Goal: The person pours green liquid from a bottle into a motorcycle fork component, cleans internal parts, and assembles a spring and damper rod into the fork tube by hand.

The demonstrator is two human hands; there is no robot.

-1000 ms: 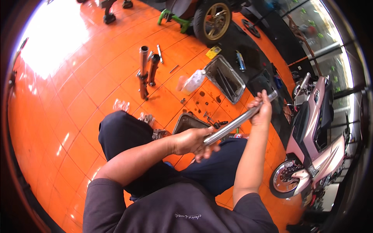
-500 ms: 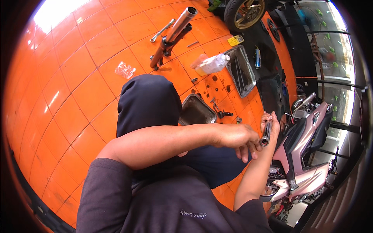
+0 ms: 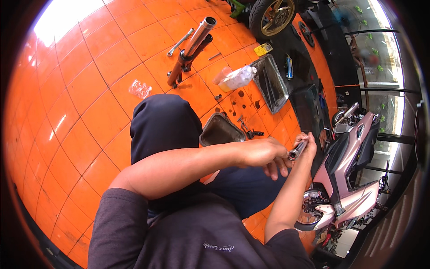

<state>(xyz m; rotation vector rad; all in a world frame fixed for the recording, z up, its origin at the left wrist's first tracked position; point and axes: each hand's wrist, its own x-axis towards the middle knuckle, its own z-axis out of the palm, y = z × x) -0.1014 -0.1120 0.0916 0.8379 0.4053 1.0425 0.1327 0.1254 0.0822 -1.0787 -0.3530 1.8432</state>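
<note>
A shiny metal tube, its round open end toward me, is held out at the right. My right hand is closed round its farther part. My left hand reaches across from the left to the tube's near end. Its fingers are loose and apart, with the forefinger beside the rim; the thumb is hidden, and contact is hard to make out. Left of the hands, a dark shallow tray sits on the floor, with small dark metal parts beside it.
A fork leg assembly stands on the orange tiled floor, near a wrench and crumpled plastic. Farther off are a plastic bottle, a larger tray, a spray can and a wheel. A pink motorcycle stands at right.
Both hands and the tube have shifted slightly left and up in the picture, and the tube tilts more. The left fingers are closer to its end. My view has turned a little.
</note>
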